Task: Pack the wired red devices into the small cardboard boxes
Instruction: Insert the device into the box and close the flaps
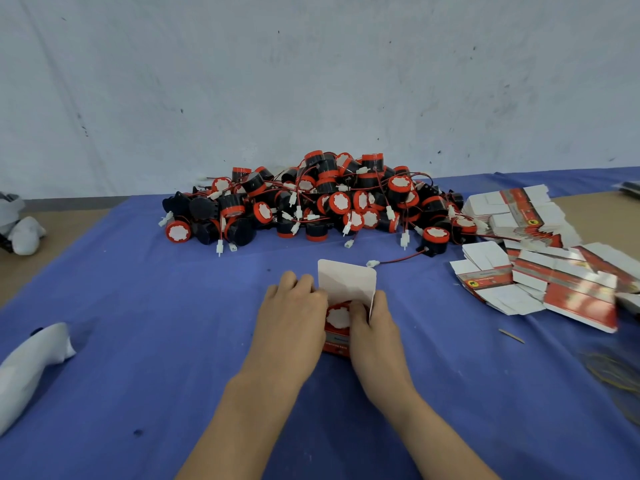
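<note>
Left hand (294,315) and right hand (375,329) grip a box (336,345) by the near counter (173,306) edge, seating a device (338,315); next I should close its flap (346,280).

Your head camera is looking forward and down, close over the blue cloth (156,289), wall (311,81) at twelve o'clock.

The blue cloth (173,306) looks soft and matt. The far pile of red devices (311,199) is smooth plastic. The near small box (346,278) is matt white card inside. The flat boxes (554,278) on the right have shiny red print. The far wall (311,81) looks rough.
</note>
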Action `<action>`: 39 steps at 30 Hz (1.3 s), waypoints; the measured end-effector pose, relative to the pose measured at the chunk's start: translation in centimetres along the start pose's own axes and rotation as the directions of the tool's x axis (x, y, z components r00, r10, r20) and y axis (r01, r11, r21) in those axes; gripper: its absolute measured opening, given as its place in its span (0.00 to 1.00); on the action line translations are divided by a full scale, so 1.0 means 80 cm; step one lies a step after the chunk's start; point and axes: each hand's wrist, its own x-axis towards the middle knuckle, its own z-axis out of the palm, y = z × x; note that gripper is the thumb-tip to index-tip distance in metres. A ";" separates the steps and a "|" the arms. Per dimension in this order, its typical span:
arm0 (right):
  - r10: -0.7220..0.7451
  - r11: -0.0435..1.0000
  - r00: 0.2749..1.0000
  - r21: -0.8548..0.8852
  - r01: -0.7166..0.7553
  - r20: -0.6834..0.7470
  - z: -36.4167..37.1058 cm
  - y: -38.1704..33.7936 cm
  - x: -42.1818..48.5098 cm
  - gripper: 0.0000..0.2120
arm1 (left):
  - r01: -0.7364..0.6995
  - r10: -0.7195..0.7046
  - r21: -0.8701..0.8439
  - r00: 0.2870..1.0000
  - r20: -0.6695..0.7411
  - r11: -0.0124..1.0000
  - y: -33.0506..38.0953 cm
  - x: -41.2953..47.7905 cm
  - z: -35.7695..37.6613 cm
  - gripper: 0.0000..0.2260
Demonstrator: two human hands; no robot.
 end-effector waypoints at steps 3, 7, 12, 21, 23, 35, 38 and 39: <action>0.012 1.000 1.000 0.012 -0.011 -0.023 0.001 0.000 0.002 0.06 | -0.019 0.019 0.000 1.000 0.008 1.000 -0.003 -0.003 0.001 0.10; 0.048 0.997 0.998 0.057 -0.046 -0.034 0.002 -0.004 0.003 0.05 | -0.029 0.029 -0.028 1.000 0.008 0.999 -0.005 -0.002 0.002 0.12; 0.101 0.988 0.993 0.125 -0.092 -0.063 0.005 -0.008 0.005 0.09 | -0.013 0.013 -0.048 1.000 0.005 0.999 -0.002 -0.005 -0.003 0.20; 0.110 0.987 0.981 0.136 -0.089 -0.161 0.010 -0.007 0.002 0.09 | -0.008 0.008 -0.005 1.000 0.029 1.000 0.007 -0.006 -0.002 0.11; 0.090 0.992 0.981 0.106 -0.072 -0.171 0.011 -0.006 0.001 0.09 | -0.045 0.045 -0.031 0.999 0.005 0.999 0.011 -0.008 0.000 0.09; 0.087 0.988 0.994 0.137 -0.077 -0.071 0.009 -0.004 -0.002 0.07 | -0.068 0.068 0.003 0.993 0.092 0.998 0.017 -0.007 0.005 0.14; 0.092 0.987 0.993 0.140 -0.081 -0.074 0.010 -0.002 0.000 0.05 | -0.051 0.049 0.016 0.994 0.099 0.999 0.021 -0.003 0.004 0.13; 0.094 0.986 0.993 0.143 -0.082 -0.076 0.011 -0.002 0.001 0.04 | -0.055 0.051 0.028 0.993 0.106 0.998 0.023 -0.002 0.004 0.14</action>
